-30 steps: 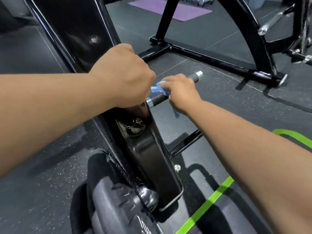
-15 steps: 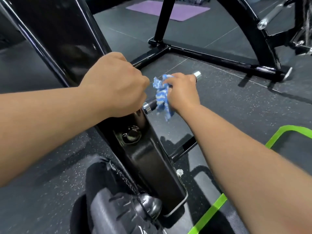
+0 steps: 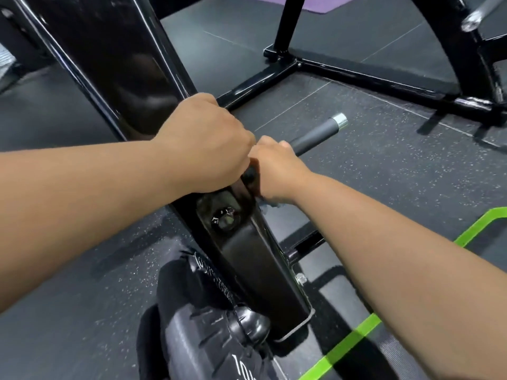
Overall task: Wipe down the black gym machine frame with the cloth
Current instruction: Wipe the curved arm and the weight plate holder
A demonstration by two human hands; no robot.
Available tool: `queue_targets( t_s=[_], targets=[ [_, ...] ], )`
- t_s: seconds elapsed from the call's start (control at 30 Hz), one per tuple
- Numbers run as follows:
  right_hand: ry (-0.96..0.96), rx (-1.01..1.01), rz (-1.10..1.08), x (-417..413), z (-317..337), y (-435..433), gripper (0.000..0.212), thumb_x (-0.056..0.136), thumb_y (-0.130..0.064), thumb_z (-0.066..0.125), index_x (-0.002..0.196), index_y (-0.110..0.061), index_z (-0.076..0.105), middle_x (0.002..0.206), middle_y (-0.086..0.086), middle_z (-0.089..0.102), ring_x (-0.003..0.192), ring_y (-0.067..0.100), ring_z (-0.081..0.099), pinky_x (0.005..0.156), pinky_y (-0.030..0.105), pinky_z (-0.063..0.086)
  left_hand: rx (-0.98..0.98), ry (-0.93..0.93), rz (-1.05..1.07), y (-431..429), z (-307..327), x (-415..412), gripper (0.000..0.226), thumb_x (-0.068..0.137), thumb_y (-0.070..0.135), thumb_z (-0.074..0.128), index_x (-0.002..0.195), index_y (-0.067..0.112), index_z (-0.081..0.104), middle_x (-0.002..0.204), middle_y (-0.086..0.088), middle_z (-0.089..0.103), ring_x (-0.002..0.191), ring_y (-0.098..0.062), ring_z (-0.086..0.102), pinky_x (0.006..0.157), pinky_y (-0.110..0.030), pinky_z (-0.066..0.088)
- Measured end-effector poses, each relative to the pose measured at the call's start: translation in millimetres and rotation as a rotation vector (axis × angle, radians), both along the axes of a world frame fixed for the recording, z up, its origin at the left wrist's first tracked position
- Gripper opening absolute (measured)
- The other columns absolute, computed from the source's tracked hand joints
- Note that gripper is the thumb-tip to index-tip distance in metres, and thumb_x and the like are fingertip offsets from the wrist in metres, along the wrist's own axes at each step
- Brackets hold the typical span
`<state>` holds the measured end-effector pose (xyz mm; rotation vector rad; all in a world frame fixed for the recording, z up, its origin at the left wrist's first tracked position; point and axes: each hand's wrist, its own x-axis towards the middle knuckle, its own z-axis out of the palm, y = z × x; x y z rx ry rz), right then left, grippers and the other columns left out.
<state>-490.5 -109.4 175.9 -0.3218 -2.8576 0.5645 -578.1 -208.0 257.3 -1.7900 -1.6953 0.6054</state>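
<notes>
A: Change noted. Over the last second our right hand (image 3: 277,168) slid inward along the handle (image 3: 315,133), from mid-bar to its root. It now sits touching the left hand (image 3: 203,144).

B: And the cloth (image 3: 270,205)? Half a second back it hung loose, blue and white, beside the fingers.

A: It is nearly all hidden now. Only a blue scrap shows below the right hand, against the edge of the frame (image 3: 109,64). We judge that the right fingers are curled round bar and cloth together. The left hand is clamped as a fist on the sloping frame arm, steadying it.

B: Meaning for the task: the pass along the handle looks finished at its inner end. We judge the broad glossy face of the frame, above and below the bolt (image 3: 225,218), as work yet to do.

A: Surface: dark speckled rubber floor (image 3: 356,187), with a green tape line (image 3: 343,349) at lower right. Room: a second black frame base (image 3: 356,75) lies beyond, and a purple mat (image 3: 323,4) shows at the top edge.
</notes>
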Motion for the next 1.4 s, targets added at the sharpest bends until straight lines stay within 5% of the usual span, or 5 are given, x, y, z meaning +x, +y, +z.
queue_targets(
  t_s=[0.43, 0.8, 1.0, 1.17, 1.4],
  targets=[
    [-0.044, -0.196, 0.076, -8, -14, 28, 0.007, 0.090, -0.030, 0.057, 0.084, -0.028, 0.054, 0.102, -0.011, 0.058, 0.132, 0.014, 0.038, 0.117, 0.041, -0.004, -0.129, -0.026, 0.128, 4, 8, 13, 0.029, 0.083, 0.028, 0.042, 0.058, 0.024, 0.029, 0.054, 0.007, 0.026, 0.052, -0.018, 0.031, 0.064, -0.027, 0.025],
    [0.502, -0.855, -0.601, 54, -27, -46, 0.037, 0.079, -0.004, 0.052, 0.112, -0.021, 0.052, 0.087, -0.013, 0.062, 0.068, 0.004, 0.053, 0.062, 0.015, 0.039, -0.116, -0.106, 0.036, 4, 4, 17, 0.031, 0.091, 0.022, 0.034, 0.070, 0.014, 0.056, 0.073, -0.005, 0.064, 0.063, -0.029, 0.056, 0.064, -0.035, 0.037],
    [0.342, -1.109, -0.780, 94, -10, -104, 0.024, 0.056, -0.022, 0.060, 0.078, -0.015, 0.068, 0.070, -0.001, 0.063, 0.064, 0.015, 0.057, 0.064, 0.028, 0.044, -0.179, -0.473, -0.270, -61, -16, 23, 0.039, 0.079, 0.027, 0.030, 0.085, 0.011, 0.066, 0.080, -0.007, 0.066, 0.080, -0.035, 0.059, 0.075, -0.042, 0.047],
    [0.129, -1.270, -0.644, 101, 23, -159, 0.014, 0.052, -0.017, 0.063, 0.065, -0.016, 0.066, 0.075, 0.009, 0.060, 0.073, 0.023, 0.056, 0.071, 0.038, 0.041, -0.407, -1.256, 0.151, -122, -3, 30, 0.053, 0.083, 0.023, 0.059, 0.130, 0.042, 0.048, 0.108, 0.013, 0.058, 0.091, -0.011, 0.058, 0.081, -0.025, 0.042],
    [0.063, -1.053, -0.677, 83, 36, -221, 0.020, 0.066, -0.025, 0.069, 0.085, -0.019, 0.071, 0.089, 0.004, 0.069, 0.078, 0.015, 0.059, 0.073, 0.030, 0.045, -0.296, -1.333, 0.224, -182, -10, 2, 0.019, 0.079, 0.018, 0.067, 0.084, 0.034, 0.058, 0.075, 0.011, 0.056, 0.071, -0.012, 0.050, 0.059, -0.025, 0.037]
  ],
)
